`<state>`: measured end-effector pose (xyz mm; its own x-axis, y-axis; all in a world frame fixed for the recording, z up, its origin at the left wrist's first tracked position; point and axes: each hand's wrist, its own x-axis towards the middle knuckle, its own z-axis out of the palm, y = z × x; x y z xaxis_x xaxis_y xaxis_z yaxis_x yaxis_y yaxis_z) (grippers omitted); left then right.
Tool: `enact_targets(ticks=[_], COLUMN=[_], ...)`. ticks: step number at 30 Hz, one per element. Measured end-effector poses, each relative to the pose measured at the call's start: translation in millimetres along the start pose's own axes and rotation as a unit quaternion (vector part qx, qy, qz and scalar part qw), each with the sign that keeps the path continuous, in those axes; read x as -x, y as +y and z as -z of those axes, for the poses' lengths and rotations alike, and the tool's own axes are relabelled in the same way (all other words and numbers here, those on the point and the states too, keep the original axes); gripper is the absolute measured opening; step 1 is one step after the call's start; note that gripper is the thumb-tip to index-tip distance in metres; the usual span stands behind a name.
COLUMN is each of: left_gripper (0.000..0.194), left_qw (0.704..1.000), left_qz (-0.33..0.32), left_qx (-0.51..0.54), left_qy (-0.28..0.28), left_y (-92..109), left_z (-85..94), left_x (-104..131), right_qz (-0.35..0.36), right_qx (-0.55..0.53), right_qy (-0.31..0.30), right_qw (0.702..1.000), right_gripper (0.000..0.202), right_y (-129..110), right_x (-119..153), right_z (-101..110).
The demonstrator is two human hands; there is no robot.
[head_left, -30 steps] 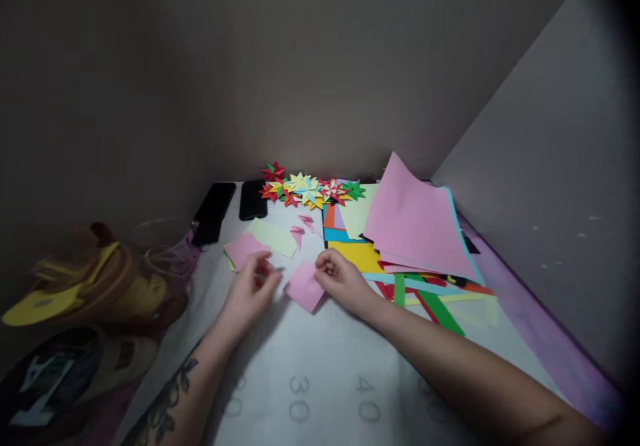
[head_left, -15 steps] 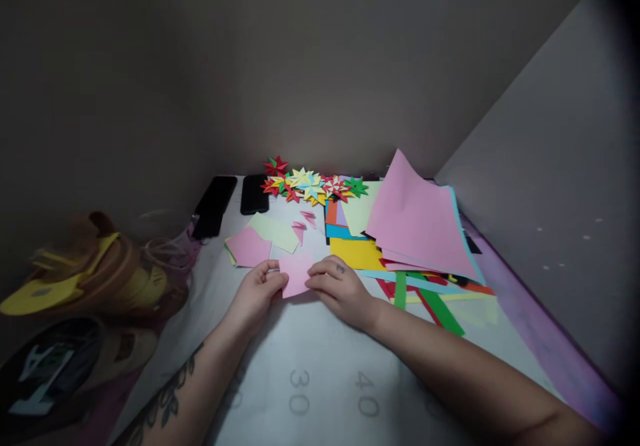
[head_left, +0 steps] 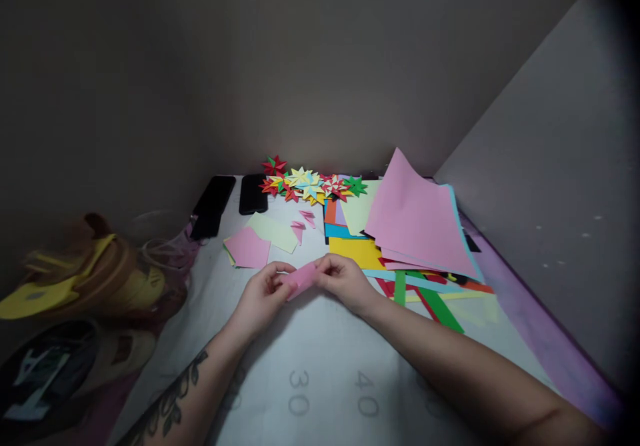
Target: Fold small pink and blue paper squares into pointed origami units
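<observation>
A small pink paper (head_left: 303,279), folded over into a narrow strip, is held up over the white table cover between both hands. My left hand (head_left: 264,296) pinches its left end between thumb and fingers. The right end is gripped by my right hand (head_left: 345,284). Just beyond the hands lie small folded pink pieces (head_left: 298,231). To their left, a pink square (head_left: 250,247) rests on other coloured squares, beside a pale green paper (head_left: 275,233).
Folded paper stars (head_left: 307,183) line the back edge by two black phones (head_left: 254,195). Large pink sheets (head_left: 417,213), coloured sheets and green strips (head_left: 440,309) lie on the right. Brown and yellow bags (head_left: 120,273) stand at the left.
The pink paper, flat and square before, is now folded over into a narrower, tilted strip. Both hands have turned slightly with it and keep their hold.
</observation>
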<state>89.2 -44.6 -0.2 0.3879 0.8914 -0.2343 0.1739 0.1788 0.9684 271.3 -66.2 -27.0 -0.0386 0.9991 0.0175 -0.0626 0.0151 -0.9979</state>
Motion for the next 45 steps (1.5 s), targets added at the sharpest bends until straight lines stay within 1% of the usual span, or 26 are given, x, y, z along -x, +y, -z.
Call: enact_targets(ticks=[2, 5, 7, 9, 11, 14, 17, 20, 24, 30, 33, 36, 39, 45], left_gripper=[0.027, 0.024, 0.02, 0.015, 0.013, 0.017, 0.019, 0.022, 0.028, 0.03, 0.03, 0.03, 0.03, 0.028], left_qw=[0.999, 0.991, 0.982, 0.975, 0.974, 0.983, 0.988, 0.989, 0.989, 0.989, 0.989, 0.989, 0.99, 0.989], left_qz=[-0.026, -0.111, -0.156, -0.174, -0.17, -0.135, -0.105, -0.093, -0.087, -0.095, -0.097, -0.095, -0.096, -0.103], left_qx=[-0.015, -0.053, -0.098, -0.133, -0.139, -0.108, -0.085, -0.085, -0.078, -0.078, -0.074, -0.073, -0.072, -0.076], left_qy=[0.02, 0.054, 0.047, 0.042, 0.051, 0.067, 0.074, 0.083, 0.092, 0.082, 0.079, 0.081, 0.074, 0.068], left_y=[-0.1, -2.1, -3.1, -3.4, -3.0, -1.7, -0.1, 1.6, 2.7, 0.3, 0.0, 1.0, 2.0, 3.8], left_z=[0.6, 2.4, 2.7, 1.8, 0.3, -1.1, -1.3, -1.8, -3.6, -3.9, -3.0, -2.3, -2.6, -3.7], left_x=[0.6, 1.6, 2.6, 3.8, 4.9, 6.0, 7.2, 8.9, 10.8, 11.0, 10.2, 9.4, 9.3, 10.9], right_qz=[-0.02, -0.012, -0.011, -0.008, 0.004, 0.019, 0.018, 0.016, 0.025, 0.028, 0.019, 0.026, 0.039, 0.038], right_qx=[-0.008, 0.02, 0.036, 0.046, 0.049, 0.044, 0.041, 0.038, 0.027, 0.017, -0.013, -0.043, -0.051, -0.044], right_qy=[0.025, 0.057, 0.061, 0.06, 0.058, 0.06, 0.069, 0.073, 0.073, 0.087, 0.068, 0.051, 0.06, 0.079], right_qw=[0.999, 0.998, 0.997, 0.997, 0.997, 0.997, 0.997, 0.996, 0.997, 0.996, 0.997, 0.997, 0.996, 0.995], right_gripper=[0.024, 0.022, 0.02, 0.019, 0.018, 0.018, 0.021, 0.024, 0.025, 0.027, 0.025, 0.02, 0.016, 0.015], right_y=[-0.5, -3.4, -4.8, -5.1, -4.8, -5.1, -6.6, -7.8, -7.0, -4.3, -4.0, -4.5, -5.5, -6.9], right_x=[0.1, 1.6, 2.9, 4.2, 5.5, 7.6, 9.9, 11.6, 12.4, 11.7, 11.3, 11.1, 11.2, 12.8], right_z=[-0.9, -2.9, -4.5, -6.2, -7.7, -9.5, -11.1, -12.6, -14.0, -14.6, -14.4, -13.6, -12.4, -11.9])
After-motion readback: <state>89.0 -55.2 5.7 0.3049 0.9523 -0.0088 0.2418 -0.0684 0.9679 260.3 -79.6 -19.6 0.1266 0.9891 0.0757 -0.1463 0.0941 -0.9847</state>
